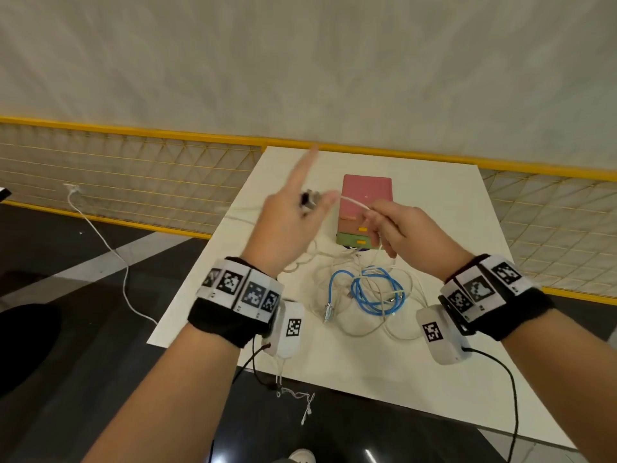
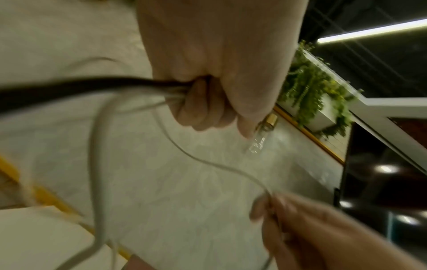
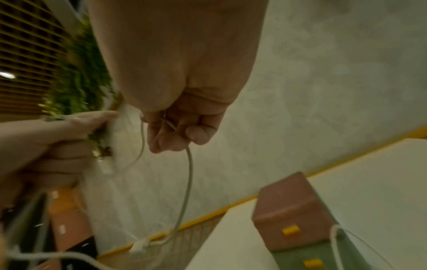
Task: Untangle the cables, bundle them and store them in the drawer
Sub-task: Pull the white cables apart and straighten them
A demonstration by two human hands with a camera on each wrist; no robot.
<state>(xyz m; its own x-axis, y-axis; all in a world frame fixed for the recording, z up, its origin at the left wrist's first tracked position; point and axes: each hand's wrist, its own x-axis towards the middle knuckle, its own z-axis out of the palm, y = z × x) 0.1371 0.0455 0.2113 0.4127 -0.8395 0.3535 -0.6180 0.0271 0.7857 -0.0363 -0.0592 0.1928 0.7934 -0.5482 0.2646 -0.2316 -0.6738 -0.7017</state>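
Observation:
My left hand [image 1: 300, 208] is raised above the white table [image 1: 450, 208], index finger straight up. Its other fingers [image 2: 203, 109] curl round loops of a white cable [image 2: 166, 127], and a clear-tipped plug [image 2: 263, 133] sticks out by the thumb. My right hand [image 1: 380, 218] pinches the same white cable [image 1: 354, 202] a short span away, in front of the drawer unit [image 1: 365, 192], which is pink, brown and green. In the right wrist view the cable [image 3: 188, 182] hangs down from my curled fingers [image 3: 175, 133]. A blue cable [image 1: 377, 289] lies coiled in a white cable tangle [image 1: 367, 325] below my hands.
A yellow mesh fence [image 1: 133, 168] runs behind and beside the table. Another white cable [image 1: 110, 252] trails across the dark floor on the left. A thin white cord [image 1: 305, 406] dangles off the table's near edge. Green plants [image 2: 318, 95] hang beyond the fence.

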